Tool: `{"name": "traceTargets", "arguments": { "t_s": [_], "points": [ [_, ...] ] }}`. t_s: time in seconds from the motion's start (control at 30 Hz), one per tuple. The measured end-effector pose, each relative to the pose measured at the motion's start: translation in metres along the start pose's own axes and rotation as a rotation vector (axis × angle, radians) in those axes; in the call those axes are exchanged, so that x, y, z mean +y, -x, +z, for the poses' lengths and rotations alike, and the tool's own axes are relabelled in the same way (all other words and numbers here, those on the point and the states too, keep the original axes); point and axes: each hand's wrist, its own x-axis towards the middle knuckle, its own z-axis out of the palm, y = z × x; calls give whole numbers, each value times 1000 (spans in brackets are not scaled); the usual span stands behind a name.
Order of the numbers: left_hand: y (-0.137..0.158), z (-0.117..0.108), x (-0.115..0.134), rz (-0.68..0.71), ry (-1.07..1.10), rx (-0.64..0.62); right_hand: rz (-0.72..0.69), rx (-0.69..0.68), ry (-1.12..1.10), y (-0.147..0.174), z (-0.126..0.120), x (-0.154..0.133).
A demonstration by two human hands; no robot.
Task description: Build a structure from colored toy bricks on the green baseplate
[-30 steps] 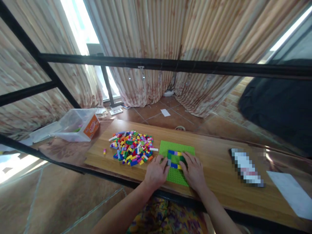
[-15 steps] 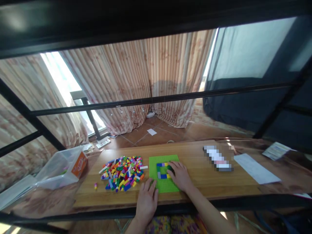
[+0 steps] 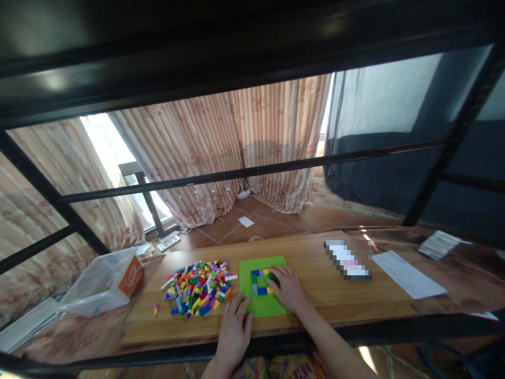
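Note:
On the green baseplate (image 3: 262, 310) is a ring of low toy bricks (image 3: 259, 290) in blue, green, yellow, grey and lilac. My right hand (image 3: 290, 289) reaches over the ring's right side, hiding part of it. Its thumb and fingers are closed about a dark green brick (image 3: 271, 276) at that side. My left hand (image 3: 235, 323) is by the baseplate's lower left edge, fingers stretched out and slightly apart, fingertips near the plate's rim. Nothing shows in it. Left of the plate lies a heap of mixed loose bricks (image 3: 199, 288), with a white brick (image 3: 231, 277) at its right edge.
Everything lies on a wooden board (image 3: 315, 305). A small pink and yellow piece (image 3: 155, 309) sits apart at left. Beyond the board stands a clear plastic box (image 3: 94, 284). To the right are a blurred-out phone-like object (image 3: 347, 260) and white paper (image 3: 408, 273). Black bars (image 3: 252, 171) cross in front.
The view has tilted slightly, shifting the whole scene a little down and left. My right hand stays at the ring's right side. My left hand stays near the plate's edge.

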Motion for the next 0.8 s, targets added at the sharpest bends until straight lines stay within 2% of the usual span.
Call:
{"name": "traceTargets", "arguments": {
  "t_s": [0.27,0.47,0.67,0.8],
  "points": [
    [5,-1,8,-42,43,-12,-48,-21,21,2,9,11],
    [5,-3,13,-62,90,-24,-100,20,52,4,14,23],
    [8,3,10,-63,103,-44,-137,12,72,4,20,36],
    [9,6,6,-15,111,-54,-150,8,71,4,22,44]
  ]
}}
